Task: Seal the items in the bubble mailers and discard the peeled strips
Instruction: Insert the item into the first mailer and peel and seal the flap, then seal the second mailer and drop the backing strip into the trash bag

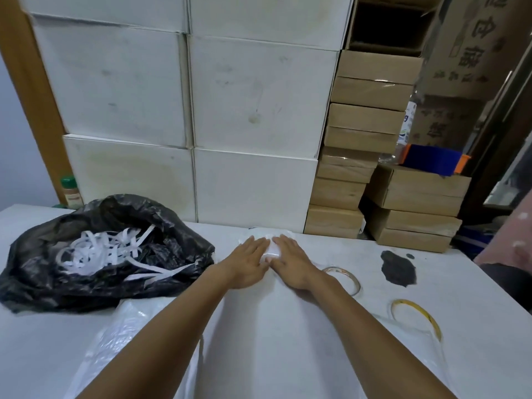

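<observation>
A small white bubble mailer point(272, 249) lies on the white table point(475, 318) near its far edge, mostly covered by my hands. My left hand point(247, 262) lies flat on its left part, fingers stretched out and together. My right hand point(290, 262) lies flat on its right part, thumb near the left thumb. Both palms press down and neither hand grips anything. A black plastic bag point(95, 280) lies open at the left with several white peeled strips point(100, 249) inside and spilling over its rim.
Two tape rolls point(349, 276) point(417, 318) lie right of my arms, beyond them a dark stain point(398, 267). Clear plastic packaging point(115, 341) lies under my left forearm. White boxes point(253, 110) and brown cartons point(362, 133) are stacked behind the table. A green-capped jar point(70, 191) stands at the far left.
</observation>
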